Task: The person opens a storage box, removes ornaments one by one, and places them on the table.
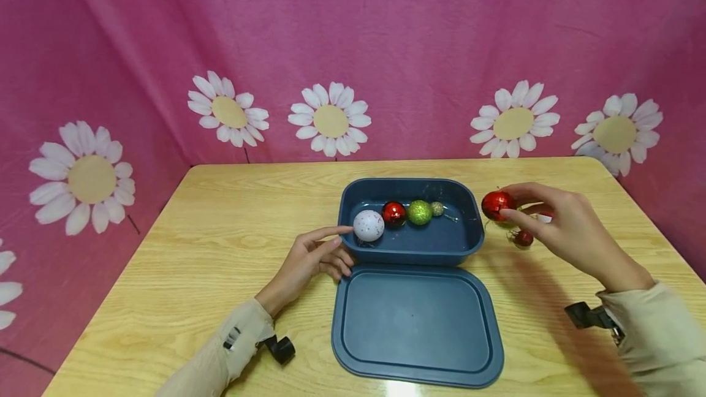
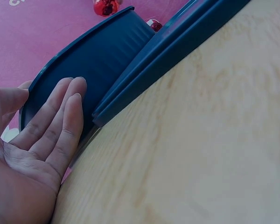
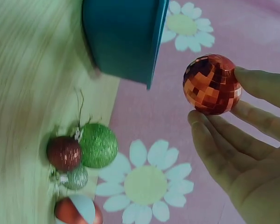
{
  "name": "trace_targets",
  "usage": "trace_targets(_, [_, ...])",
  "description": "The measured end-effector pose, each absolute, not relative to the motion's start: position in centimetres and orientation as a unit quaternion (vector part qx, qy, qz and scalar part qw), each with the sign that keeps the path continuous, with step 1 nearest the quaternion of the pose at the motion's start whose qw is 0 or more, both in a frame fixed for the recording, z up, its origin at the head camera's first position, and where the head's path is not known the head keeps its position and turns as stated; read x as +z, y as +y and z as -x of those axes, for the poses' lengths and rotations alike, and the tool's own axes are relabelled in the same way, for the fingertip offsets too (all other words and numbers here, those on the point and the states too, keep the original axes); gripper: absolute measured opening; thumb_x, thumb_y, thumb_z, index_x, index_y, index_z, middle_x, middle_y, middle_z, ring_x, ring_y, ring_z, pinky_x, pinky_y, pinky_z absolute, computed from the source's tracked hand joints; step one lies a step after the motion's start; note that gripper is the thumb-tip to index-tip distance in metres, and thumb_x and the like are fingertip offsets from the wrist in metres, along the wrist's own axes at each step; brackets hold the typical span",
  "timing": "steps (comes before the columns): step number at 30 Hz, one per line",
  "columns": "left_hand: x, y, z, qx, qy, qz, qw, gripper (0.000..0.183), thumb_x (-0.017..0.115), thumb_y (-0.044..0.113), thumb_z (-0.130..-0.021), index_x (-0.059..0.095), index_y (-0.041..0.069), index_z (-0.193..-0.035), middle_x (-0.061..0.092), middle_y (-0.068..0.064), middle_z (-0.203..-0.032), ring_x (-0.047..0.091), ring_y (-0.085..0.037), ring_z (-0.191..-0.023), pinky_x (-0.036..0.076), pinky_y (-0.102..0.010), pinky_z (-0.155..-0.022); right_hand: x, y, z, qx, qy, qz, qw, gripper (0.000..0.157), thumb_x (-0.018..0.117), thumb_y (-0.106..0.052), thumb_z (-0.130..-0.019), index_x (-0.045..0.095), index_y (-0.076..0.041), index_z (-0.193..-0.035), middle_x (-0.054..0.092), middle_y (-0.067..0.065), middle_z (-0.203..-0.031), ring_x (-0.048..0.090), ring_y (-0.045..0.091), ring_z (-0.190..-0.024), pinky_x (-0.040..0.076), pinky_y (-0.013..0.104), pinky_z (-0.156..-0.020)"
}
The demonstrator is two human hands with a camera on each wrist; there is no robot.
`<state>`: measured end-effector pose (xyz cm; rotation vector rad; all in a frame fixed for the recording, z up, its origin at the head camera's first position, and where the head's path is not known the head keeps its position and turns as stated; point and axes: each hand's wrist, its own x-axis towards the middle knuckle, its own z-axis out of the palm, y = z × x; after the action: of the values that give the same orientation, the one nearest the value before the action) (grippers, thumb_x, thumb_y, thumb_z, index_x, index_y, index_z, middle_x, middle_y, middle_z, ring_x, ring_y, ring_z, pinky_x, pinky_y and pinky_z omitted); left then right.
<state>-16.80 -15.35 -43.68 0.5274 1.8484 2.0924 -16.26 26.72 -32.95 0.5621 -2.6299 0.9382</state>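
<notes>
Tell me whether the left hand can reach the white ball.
Probably yes: the left hand is at the box beside the white ball, and the lid is off, leaving the top open.

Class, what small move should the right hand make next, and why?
Probably shift the red mirrored bauble left and lower it into the near right part of the dark blue box: the right hand pinches it just beyond the right rim, similar balls already lie inside, and bare floor shows there.
</notes>
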Motion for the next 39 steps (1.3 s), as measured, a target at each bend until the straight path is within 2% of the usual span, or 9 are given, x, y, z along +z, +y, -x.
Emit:
trace_targets(4, [-43.7,-15.3,16.9,0.728,0.643,-0.186,0.151,0.042,0.052,0.026,-0.105,0.055,0.005,-0.141,0.072,-0.021,-0.094,0.072,-0.026,-0.076,0.061,-0.034,-0.064,-33.1,27.9,16.6,0.321,-0.916,-0.186,0.154,0.037,0.082,-0.016,-0.084,0.071,-0.01,-0.119,0.073,0.01,-0.108,0.062,-0.01,-0.082,0.046,0.002,-0.071])
trace_targets(13, [-43.6,-15.1,16.9,0.731,0.642,-0.175,0.154,0.041,0.052,0.026,-0.105,0.055,0.007,-0.141,0.072,-0.02,-0.093,0.072,-0.026,-0.075,0.061,-0.035,-0.062,-33.8,30.0,17.4,0.309,-0.926,-0.16,0.147,0.04,0.081,-0.018,-0.085,0.068,-0.004,-0.12,0.071,0.019,-0.11,0.055,-0.018,-0.08,0.046,0.003,-0.063])
trace_targets(16, [-43.6,-15.1,16.9,0.731,0.641,-0.175,0.152,0.041,0.052,0.025,-0.105,0.055,0.006,-0.141,0.072,-0.02,-0.093,0.072,-0.026,-0.074,0.061,-0.034,-0.062,-33.9,30.5,17.6,0.294,-0.933,-0.154,0.138,0.041,0.08,-0.02,-0.086,0.067,-0.001,-0.12,0.071,0.022,-0.11,0.062,-0.01,-0.08,0.045,0.003,-0.063])
trace_targets(19, [-43.7,-15.1,16.9,0.732,0.641,-0.178,0.151,0.041,0.051,0.025,-0.105,0.055,0.005,-0.141,0.072,-0.021,-0.093,0.072,-0.025,-0.074,0.061,-0.034,-0.062,-34.1,31.1,18.0,0.275,-0.94,-0.158,0.126,0.041,0.08,-0.02,-0.086,0.068,0.001,-0.118,0.071,0.024,-0.107,0.072,0.015,-0.08,0.043,0.002,-0.063])
trace_targets(22, [-43.7,-15.1,16.8,0.732,0.64,-0.179,0.151,0.041,0.051,0.023,-0.106,0.054,0.003,-0.141,0.072,-0.021,-0.093,0.072,-0.025,-0.074,0.061,-0.034,-0.063,-34.3,31.7,18.3,0.252,-0.945,-0.168,0.12,0.039,0.08,-0.02,-0.086,0.068,0.003,-0.115,0.071,0.025,-0.104,0.073,0.032,-0.08,0.043,0.003,-0.062])
trace_targets(27, [-43.5,-15.1,16.7,0.734,0.639,-0.178,0.148,0.041,0.051,0.023,-0.106,0.054,0.002,-0.141,0.072,-0.02,-0.092,0.072,-0.025,-0.074,0.061,-0.034,-0.062,-34.7,32.5,18.7,0.228,-0.95,-0.174,0.119,0.035,0.081,-0.017,-0.084,0.07,0.002,-0.111,0.073,0.021,-0.101,0.072,0.014,-0.076,0.045,0.006,-0.063])
trace_targets(32, [-43.4,-15.1,16.7,0.735,0.637,-0.177,0.15,0.04,0.051,0.023,-0.106,0.055,0.005,-0.141,0.072,-0.02,-0.092,0.072,-0.025,-0.074,0.061,-0.034,-0.062,-34.9,33.2,18.8,0.223,-0.951,-0.183,0.11,0.029,0.081,-0.014,-0.084,0.071,0.002,-0.106,0.074,0.017,-0.093,0.069,0.008,-0.074,0.046,0.005,-0.062])
trace_targets(35, [-43.3,-15.1,16.7,0.734,0.638,-0.176,0.15,0.039,0.051,0.023,-0.106,0.055,0.005,-0.141,0.072,-0.02,-0.093,0.072,-0.025,-0.074,0.061,-0.033,-0.062,-35.0,33.4,18.9,0.207,-0.954,-0.19,0.103,0.026,0.081,-0.013,-0.083,0.072,0.001,-0.103,0.075,0.013,-0.09,0.069,0.01,-0.073,0.051,0.014,-0.062])
trace_targets(39, [-43.3,-15.1,16.6,0.734,0.639,-0.177,0.149,0.039,0.051,0.023,-0.106,0.055,0.005,-0.141,0.072,-0.02,-0.093,0.072,-0.025,-0.074,0.061,-0.033,-0.062,-35.3,33.5,18.9,0.187,-0.96,-0.19,0.086,0.025,0.081,-0.013,-0.083,0.073,0.001,-0.102,0.075,0.01,-0.087,0.071,0.018,-0.073,0.054,0.03,-0.064])
